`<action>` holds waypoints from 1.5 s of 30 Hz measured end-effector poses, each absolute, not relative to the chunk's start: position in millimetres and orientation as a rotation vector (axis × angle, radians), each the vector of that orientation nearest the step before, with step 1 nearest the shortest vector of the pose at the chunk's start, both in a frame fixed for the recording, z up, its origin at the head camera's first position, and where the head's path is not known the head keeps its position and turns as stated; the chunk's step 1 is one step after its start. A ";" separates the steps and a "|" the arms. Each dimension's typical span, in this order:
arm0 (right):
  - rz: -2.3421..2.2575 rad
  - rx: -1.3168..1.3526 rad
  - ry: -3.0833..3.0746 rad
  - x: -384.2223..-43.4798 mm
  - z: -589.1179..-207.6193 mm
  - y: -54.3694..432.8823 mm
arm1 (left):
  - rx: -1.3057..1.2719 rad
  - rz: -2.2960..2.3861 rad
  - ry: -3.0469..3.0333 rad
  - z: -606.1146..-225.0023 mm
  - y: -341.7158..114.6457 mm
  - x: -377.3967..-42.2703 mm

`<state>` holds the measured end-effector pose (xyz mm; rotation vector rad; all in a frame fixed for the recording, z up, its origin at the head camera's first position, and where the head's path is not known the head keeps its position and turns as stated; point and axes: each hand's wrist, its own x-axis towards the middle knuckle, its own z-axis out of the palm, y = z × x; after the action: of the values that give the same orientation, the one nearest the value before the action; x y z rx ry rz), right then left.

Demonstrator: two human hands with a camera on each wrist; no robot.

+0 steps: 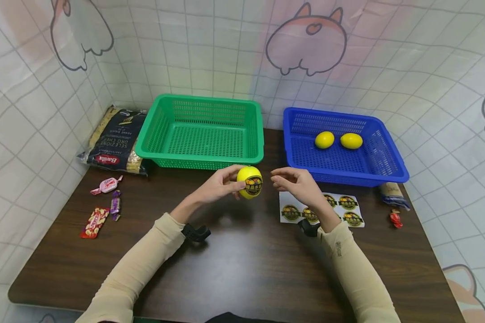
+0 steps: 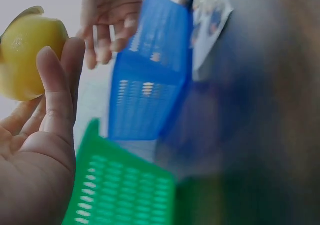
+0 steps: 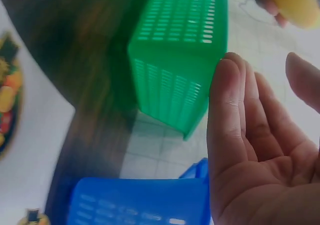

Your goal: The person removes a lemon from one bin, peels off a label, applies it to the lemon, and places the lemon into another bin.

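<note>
Carefully, a yellow lemon (image 1: 249, 173) is held in the left hand (image 1: 221, 185), just in front of the near right corner of a green basket (image 1: 202, 163) and above a dark wooden table (image 1: 234, 255). The fruit is gripped firmly between thumb and curved fingers, and a round black label (image 1: 253, 185) with coloured fruit and characters is turned toward the head camera. The right hand (image 1: 301, 185) is raised to the right of the green basket's near corner, apart from the lemon; its fingers are lightly bent, its thumb is kept clear of them, and nothing is held. Beneath that hand, to the right and in front of the green basket, a white sheet (image 1: 343, 211) printed with matching labels is laid flat and partly covered by the wrist. Farther right of the green basket, two lemons (image 1: 351, 141) are contained side by side in a blue basket (image 1: 339, 177). A dark bag of pasta (image 1: 115, 139) is placed against the green basket's left side. In front and to the left of the green basket, a pink-and-white sweet (image 1: 107, 185), a purple-wrapped sweet (image 1: 115, 205) and a red packet (image 1: 94, 222) are scattered. At the table's far right from the green basket, a red-wrapped sweet (image 1: 395, 219) is seen.
</note>
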<state>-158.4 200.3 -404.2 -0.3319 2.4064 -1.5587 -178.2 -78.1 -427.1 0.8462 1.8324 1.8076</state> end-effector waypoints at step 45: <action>-1.562 0.067 2.713 -213.6 -408.6 127.4 | 0.176 1.147 2.710 -358.8 -201.5 -354.6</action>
<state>-213.6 127.4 -408.6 0.0666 2.7134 -1.5622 -354.6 -201.5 -358.8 0.1757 2.7102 1.1471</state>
